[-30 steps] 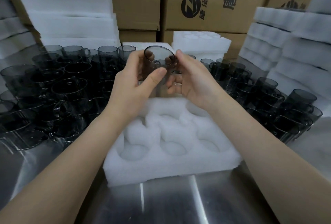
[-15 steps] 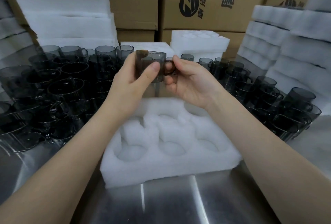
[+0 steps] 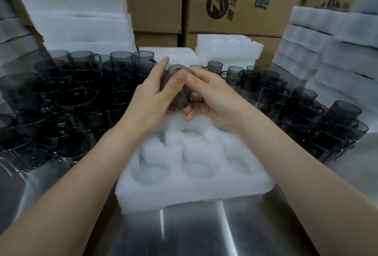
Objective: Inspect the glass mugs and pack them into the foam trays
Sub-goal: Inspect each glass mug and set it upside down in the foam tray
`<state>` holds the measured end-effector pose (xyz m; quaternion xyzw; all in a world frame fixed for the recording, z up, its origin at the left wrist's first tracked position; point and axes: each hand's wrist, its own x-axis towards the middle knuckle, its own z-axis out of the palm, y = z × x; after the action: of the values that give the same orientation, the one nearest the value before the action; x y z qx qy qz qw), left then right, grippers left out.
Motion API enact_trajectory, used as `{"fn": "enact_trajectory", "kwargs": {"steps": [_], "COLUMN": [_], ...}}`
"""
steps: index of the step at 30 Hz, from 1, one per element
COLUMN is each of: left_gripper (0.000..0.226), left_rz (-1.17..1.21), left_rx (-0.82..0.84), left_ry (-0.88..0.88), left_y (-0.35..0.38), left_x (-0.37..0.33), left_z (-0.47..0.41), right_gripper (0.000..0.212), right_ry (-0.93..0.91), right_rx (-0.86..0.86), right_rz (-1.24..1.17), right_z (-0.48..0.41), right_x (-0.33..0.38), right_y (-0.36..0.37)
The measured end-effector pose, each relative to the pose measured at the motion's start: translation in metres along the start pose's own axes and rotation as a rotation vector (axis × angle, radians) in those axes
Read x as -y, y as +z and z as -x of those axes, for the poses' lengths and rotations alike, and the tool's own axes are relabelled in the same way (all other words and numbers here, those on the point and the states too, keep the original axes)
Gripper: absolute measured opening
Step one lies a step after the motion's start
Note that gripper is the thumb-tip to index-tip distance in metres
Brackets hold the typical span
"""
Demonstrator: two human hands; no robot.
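mug (image 3: 182, 97) in the grip of left hand (image 3: 149, 100) and right hand (image 3: 214, 96), above foam tray (image 3: 194, 191)

Steel tbl (image 3: 204, 235), cardboard boxes (image 3: 251, 20) at back

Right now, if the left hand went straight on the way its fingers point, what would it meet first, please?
Probably the low white foam block, just beyond the left hand's fingertips, which point away and slightly right. An upright smoky mug stands just left of that line; depth is unclear.
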<state>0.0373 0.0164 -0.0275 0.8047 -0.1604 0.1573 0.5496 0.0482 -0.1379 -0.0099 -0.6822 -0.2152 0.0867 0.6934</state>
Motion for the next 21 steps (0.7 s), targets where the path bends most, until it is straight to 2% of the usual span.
{"fn": "enact_trajectory", "kwargs": {"steps": [2, 4, 6, 8, 13, 17, 21], "left_gripper": [0.100, 0.105, 0.097, 0.079, 0.038, 0.039, 0.039], "left_rz": [-0.026, -0.064, -0.105, -0.124, 0.024, 0.032, 0.077], "left_rx": [0.026, 0.002, -0.052, -0.094, -0.122, -0.124, -0.013], "left_ry": [-0.006, 0.020, 0.046, 0.072, 0.131, 0.143, 0.186], "left_y": [0.0005, 0.0015, 0.0023, 0.0037, 0.0052, 0.0026, 0.0004], "left_x": [0.0017, 0.0026, 0.0012, -0.0007, -0.0034, -0.0002, 0.0025], "left_z": [-0.0008, -0.0005, 0.0002, 0.0021, 0.0050, 0.0044, 0.0042], "right_gripper": [0.028, 0.032, 0.036, 0.043, 0.047, 0.048, 0.047], "right_ry": [0.032, 0.065, 0.120, 0.178, 0.195, 0.185, 0.191], "right_rx": [0.000, -0.002, -0.002, 0.008, 0.053, 0.068, -0.012], "right_rz": [-0.037, -0.086, -0.134, -0.157, -0.137, -0.140, -0.251], "right_z": [-0.0001, -0.0004, -0.0010, -0.0013, -0.0011, -0.0017, -0.0037], "right_x": [0.0018, 0.0041, 0.0053, 0.0070, 0.0075, 0.0070, 0.0084], "right_y": [-0.0013, -0.0015, -0.0008, -0.0008, 0.0009, 0.0003, -0.0039]}}
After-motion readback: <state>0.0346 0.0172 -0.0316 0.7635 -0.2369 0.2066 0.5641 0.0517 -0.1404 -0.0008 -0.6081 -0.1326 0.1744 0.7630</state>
